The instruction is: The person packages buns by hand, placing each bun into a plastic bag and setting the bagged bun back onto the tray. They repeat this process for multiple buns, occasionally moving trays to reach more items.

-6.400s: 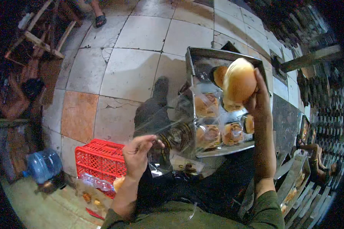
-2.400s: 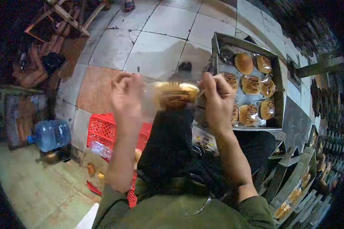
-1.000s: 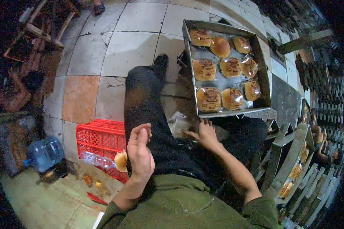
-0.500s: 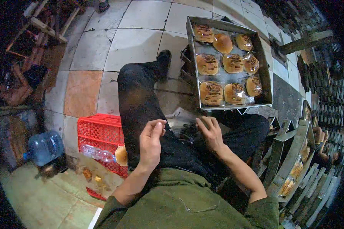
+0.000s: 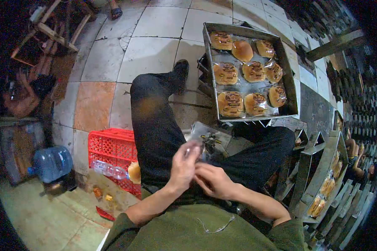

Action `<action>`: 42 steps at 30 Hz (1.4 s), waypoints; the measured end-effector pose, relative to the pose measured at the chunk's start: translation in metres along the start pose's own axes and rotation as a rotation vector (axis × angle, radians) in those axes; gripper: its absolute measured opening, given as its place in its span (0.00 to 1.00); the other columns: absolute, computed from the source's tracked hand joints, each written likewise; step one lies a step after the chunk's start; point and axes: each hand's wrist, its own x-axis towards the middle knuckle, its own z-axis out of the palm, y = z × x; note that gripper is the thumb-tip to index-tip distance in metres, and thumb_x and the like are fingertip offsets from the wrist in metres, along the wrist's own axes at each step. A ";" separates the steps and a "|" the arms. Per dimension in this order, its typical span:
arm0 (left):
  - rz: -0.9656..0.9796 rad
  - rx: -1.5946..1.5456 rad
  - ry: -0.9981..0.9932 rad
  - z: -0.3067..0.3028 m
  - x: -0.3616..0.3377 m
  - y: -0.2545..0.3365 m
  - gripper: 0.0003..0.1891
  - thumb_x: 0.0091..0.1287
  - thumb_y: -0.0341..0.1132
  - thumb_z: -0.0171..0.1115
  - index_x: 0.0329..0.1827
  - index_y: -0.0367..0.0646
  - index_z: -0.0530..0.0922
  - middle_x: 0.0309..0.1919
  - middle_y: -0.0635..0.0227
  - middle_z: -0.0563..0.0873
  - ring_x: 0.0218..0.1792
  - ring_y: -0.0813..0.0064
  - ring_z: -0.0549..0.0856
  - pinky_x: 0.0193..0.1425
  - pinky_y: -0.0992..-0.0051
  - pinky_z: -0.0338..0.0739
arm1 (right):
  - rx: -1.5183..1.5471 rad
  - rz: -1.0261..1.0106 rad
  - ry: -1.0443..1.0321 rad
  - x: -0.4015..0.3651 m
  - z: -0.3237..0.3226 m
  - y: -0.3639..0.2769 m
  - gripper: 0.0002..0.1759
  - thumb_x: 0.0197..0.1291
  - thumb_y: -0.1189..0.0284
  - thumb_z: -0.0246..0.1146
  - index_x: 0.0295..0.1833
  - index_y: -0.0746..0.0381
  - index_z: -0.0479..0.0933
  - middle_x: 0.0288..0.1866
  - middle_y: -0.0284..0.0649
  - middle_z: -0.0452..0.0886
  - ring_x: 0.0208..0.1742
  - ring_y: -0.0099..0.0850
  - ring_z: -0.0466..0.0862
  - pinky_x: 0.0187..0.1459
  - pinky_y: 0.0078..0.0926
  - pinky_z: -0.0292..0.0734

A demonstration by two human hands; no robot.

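Observation:
My left hand (image 5: 183, 168) and my right hand (image 5: 215, 180) meet above my lap, fingertips close together. The left fingers are curled in and smeared by motion, with a faint shine at their tips. Bent inward, the right fingers reach the left hand; whatever lies between them is too small or blurred to make out. Just beyond sits a pile of clear printed plastic bags (image 5: 215, 141) between my legs. A metal tray (image 5: 286, 79) farther off holds several round buns (image 5: 230, 103) in clear printed wrappers; one bun (image 5: 242, 50) shows no print.
On my left stand a red plastic crate (image 5: 111, 144), a clear bottle (image 5: 109, 169), a bun (image 5: 134, 172) and a large blue water jug (image 5: 53, 163). Stacked metal trays (image 5: 310, 161) with wrapped bread are on my right. Another person (image 5: 358, 161) sits at the far right.
Both hands have come together and moved closer to my body; they were apart before, with a blurred clear film by the right hand. The printed bags now show more plainly.

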 end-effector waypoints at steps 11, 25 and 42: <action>0.009 -0.396 -0.195 -0.021 -0.002 0.077 0.10 0.67 0.24 0.47 0.47 0.31 0.74 0.42 0.58 0.82 0.44 0.69 0.81 0.53 0.69 0.76 | 0.347 0.370 0.449 0.054 -0.083 -0.003 0.11 0.62 0.69 0.57 0.37 0.66 0.78 0.34 0.35 0.80 0.39 0.20 0.77 0.44 0.18 0.71; 0.049 0.123 0.115 -0.050 0.083 0.064 0.07 0.61 0.31 0.62 0.33 0.33 0.79 0.27 0.64 0.83 0.29 0.81 0.81 0.31 0.81 0.76 | -0.453 0.345 0.964 0.162 -0.229 0.134 0.19 0.66 0.63 0.47 0.33 0.68 0.74 0.24 0.45 0.76 0.25 0.33 0.71 0.29 0.34 0.65; -0.093 -0.653 -0.069 -0.049 0.108 0.067 0.10 0.62 0.37 0.57 0.36 0.38 0.77 0.34 0.57 0.84 0.29 0.56 0.84 0.32 0.56 0.82 | 0.044 0.312 0.613 0.205 -0.287 0.217 0.35 0.53 0.46 0.59 0.55 0.63 0.67 0.50 0.46 0.76 0.47 0.36 0.79 0.48 0.34 0.75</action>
